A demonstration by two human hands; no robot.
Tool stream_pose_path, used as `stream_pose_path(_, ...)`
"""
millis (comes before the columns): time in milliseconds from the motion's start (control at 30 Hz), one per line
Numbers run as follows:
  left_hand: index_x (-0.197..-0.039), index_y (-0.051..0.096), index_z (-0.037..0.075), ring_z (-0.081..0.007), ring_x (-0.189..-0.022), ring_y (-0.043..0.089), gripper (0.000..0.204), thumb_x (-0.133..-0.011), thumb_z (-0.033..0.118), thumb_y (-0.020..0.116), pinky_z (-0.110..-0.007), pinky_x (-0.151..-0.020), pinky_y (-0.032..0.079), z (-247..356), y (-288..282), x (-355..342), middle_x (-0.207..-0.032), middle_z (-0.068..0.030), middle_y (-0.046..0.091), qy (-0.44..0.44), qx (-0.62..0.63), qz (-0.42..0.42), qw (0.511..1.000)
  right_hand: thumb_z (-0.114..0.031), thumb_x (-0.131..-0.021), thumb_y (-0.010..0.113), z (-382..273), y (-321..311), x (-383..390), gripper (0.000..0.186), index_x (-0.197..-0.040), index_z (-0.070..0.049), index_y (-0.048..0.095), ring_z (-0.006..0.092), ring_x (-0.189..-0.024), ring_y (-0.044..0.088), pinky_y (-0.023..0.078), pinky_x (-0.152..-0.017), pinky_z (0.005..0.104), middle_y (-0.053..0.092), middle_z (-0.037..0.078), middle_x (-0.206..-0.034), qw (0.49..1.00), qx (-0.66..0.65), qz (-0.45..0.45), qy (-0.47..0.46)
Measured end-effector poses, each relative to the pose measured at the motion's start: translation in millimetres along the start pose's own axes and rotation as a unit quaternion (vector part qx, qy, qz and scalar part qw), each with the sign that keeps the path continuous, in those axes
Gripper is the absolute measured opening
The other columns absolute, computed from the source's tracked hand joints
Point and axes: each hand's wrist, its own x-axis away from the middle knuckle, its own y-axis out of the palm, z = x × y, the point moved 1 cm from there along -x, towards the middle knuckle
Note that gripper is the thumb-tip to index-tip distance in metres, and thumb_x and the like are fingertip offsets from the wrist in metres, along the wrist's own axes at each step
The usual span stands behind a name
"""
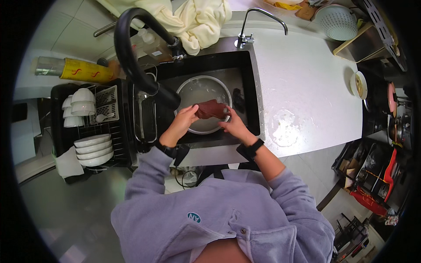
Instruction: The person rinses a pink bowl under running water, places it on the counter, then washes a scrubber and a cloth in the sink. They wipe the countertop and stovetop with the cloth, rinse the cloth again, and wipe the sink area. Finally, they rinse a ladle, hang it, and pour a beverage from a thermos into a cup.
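Over the sink, a soft, flat reddish-brown piece point(211, 109) is stretched between my hands; whether it is meat or cloth I cannot tell. My left hand point(184, 120) pinches its left end between thumb and fingers. At the right end, the fingers of my right hand point(235, 125) grip the edge. Beneath it stands a round metal basin point(204, 80) of cloudy water, partly hidden by my hands and the piece. The basin sits inside the black sink point(251, 87). A dark crumpled thing point(238, 100) lies beside the basin on the sink floor.
A tall black faucet point(127, 48) arches over the sink's left side. Left of it stands a dish rack point(118, 140) with white bowls point(83, 101). On the right, water drops wet the white counter point(302, 87). A slim chrome tap point(245, 39) and a cream cloth point(201, 22) are behind.
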Motion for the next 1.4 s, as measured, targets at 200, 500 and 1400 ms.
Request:
stream_pose_path(200,-0.115,0.052,-0.001,-0.0255,-0.111,0.055,0.037,-0.095,0.03,0.047,-0.046,-0.094,0.044,7,13,30,-0.113,-0.0136,0.059,0.041,0.189,0.129,0.973,-0.004,-0.08,0.064,7,9,-35,0.029,-0.109,0.001,0.06,0.0098,-0.083,0.058,0.047,-0.071,0.023,0.063,0.004,-0.096,0.997,-0.051,-0.049,-0.022)
stream_pose_path(500,-0.119,0.054,0.005,-0.0285,-0.109,0.055,0.049,-0.088,0.043,0.057,-0.045,-0.096,0.042,-46,11,-22,-0.118,-0.0128,0.058,-0.195,0.388,-0.049,0.899,-0.001,-0.075,0.06,-47,26,11,0.022,-0.096,0.005,0.058,0.0168,-0.094,0.056,0.046,-0.08,0.0265,0.057,0.009,-0.107,0.983,0.02,-0.144,-0.116)
stream_pose_path(1400,-0.125,0.047,0.007,-0.024,-0.09,0.058,0.042,-0.093,0.034,0.05,-0.022,-0.052,0.051,-52,65,13,-0.111,-0.0171,0.057,-0.134,0.464,-0.116,0.868,-0.041,-0.093,0.047,-36,18,-19,0.052,-0.131,-0.005,0.042,0.023,-0.104,0.054,0.046,-0.09,0.0339,0.055,0.012,-0.109,0.855,-0.46,-0.233,0.063)
